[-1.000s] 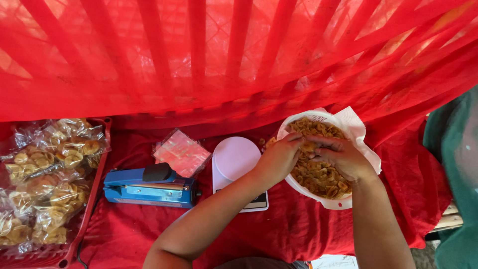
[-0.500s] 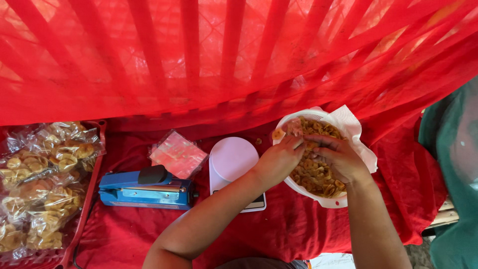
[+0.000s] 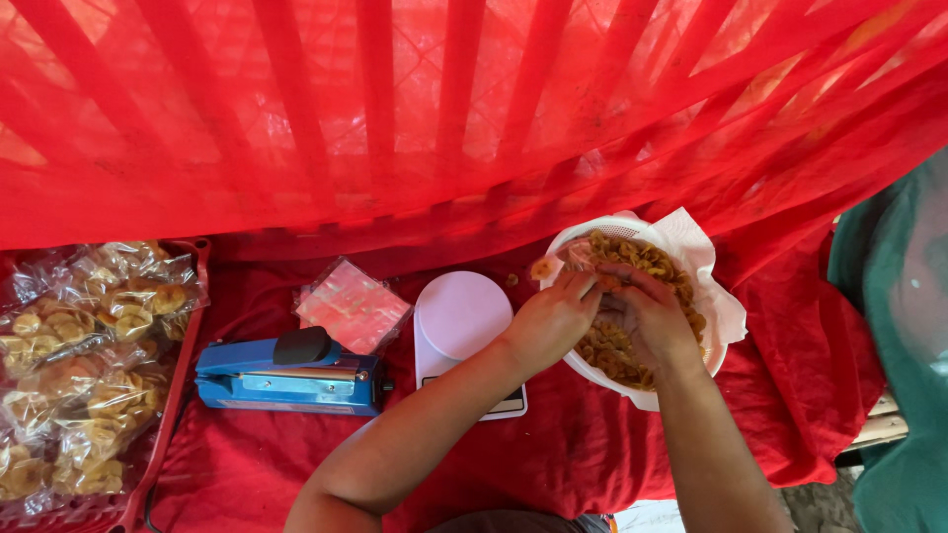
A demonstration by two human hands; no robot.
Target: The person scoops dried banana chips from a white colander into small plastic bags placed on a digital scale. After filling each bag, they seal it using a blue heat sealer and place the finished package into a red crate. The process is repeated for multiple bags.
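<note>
Over the white basket (image 3: 578, 242) of chips (image 3: 617, 350), both hands, left hand (image 3: 553, 318) and right hand (image 3: 647, 321), pinch a clear bag (image 3: 576, 257).

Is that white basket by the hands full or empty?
Fairly full: golden chips heap inside the white basket, with both hands in them.

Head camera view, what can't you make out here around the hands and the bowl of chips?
- Whether the left hand and right hand hold a clear bag: head view, blurred, fingers overlap.
- Much of the chips in the white bowl: both hands cover them.
- The scale display: left forearm crosses it.
- The tray of bagged chips: cut off by the left edge.
- The teal cloth: cut off by the right edge, blurred.
</note>
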